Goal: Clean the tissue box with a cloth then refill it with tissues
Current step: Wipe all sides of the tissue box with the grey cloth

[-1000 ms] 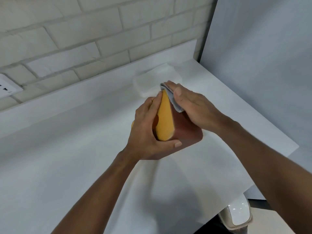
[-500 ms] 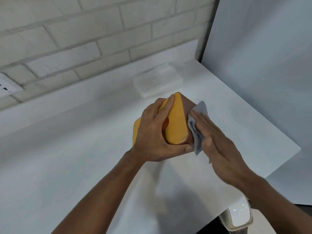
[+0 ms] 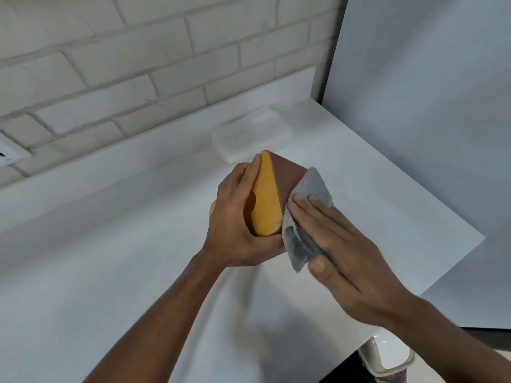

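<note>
The tissue box (image 3: 279, 183) has a brown body and a yellow-orange face, and it is tilted up above the white counter. My left hand (image 3: 235, 225) grips it from the left, fingers over the yellow face, thumb under the lower edge. My right hand (image 3: 340, 250) lies flat on a grey cloth (image 3: 309, 205), pressing it against the box's brown right side. A white stack of tissues (image 3: 250, 138) lies on the counter behind the box, near the back ledge.
The white counter (image 3: 110, 258) ends at a corner on the right (image 3: 481, 239). A white brick wall runs along the back with a socket (image 3: 8, 154) at left. A grey panel (image 3: 428, 106) stands on the right. A white bin lid (image 3: 392, 357) sits below the counter edge.
My right hand with the cloth slid from the box's top corner down its right side, and now covers a broader area of the brown face. The left hand kept its hold.
</note>
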{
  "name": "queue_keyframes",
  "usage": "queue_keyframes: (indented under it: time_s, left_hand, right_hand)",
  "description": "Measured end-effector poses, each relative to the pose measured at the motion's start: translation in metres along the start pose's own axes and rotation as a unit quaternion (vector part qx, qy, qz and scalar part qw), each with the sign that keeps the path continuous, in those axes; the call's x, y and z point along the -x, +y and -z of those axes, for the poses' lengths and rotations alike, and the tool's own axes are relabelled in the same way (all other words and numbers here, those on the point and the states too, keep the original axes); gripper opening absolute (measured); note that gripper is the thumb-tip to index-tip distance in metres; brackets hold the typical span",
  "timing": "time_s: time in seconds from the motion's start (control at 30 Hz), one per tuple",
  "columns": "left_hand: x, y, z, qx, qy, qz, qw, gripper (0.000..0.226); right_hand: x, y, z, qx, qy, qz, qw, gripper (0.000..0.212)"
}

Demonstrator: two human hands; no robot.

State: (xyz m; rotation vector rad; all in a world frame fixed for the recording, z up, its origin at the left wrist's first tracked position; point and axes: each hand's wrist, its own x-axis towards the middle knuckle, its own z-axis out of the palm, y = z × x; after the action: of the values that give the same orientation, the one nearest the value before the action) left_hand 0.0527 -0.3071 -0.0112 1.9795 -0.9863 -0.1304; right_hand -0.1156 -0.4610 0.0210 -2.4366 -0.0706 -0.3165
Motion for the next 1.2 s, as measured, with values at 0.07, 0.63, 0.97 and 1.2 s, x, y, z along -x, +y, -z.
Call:
queue_keyframes:
  time_s: [0.07,0.63,0.97,1.2]
  left_hand:
    - [-0.001,-0.002,0.001,0.012,-0.003,-0.004,1.000,0.136]
    - [-0.020,0.002,0.030,0.289,0.000,0.156,0.944,0.099]
    - [-0.040,0.010,0.052,0.491,-0.042,0.321,0.809,0.066]
    - [-0.023,-0.004,0.027,0.452,-0.012,0.343,0.823,0.090]
  right_hand:
    - [-0.019,0.002,0.004,-0.006,-0.006,-0.039,0.999,0.063]
    - [-0.086,0.062,0.033,-0.533,0.149,-0.389,0.737,0.015]
    - [-0.030,0.051,0.023,-0.547,0.201,-0.471,0.662,0.015]
    - [-0.039,0.006,0.005,-0.331,0.287,-0.198,0.877,0.021]
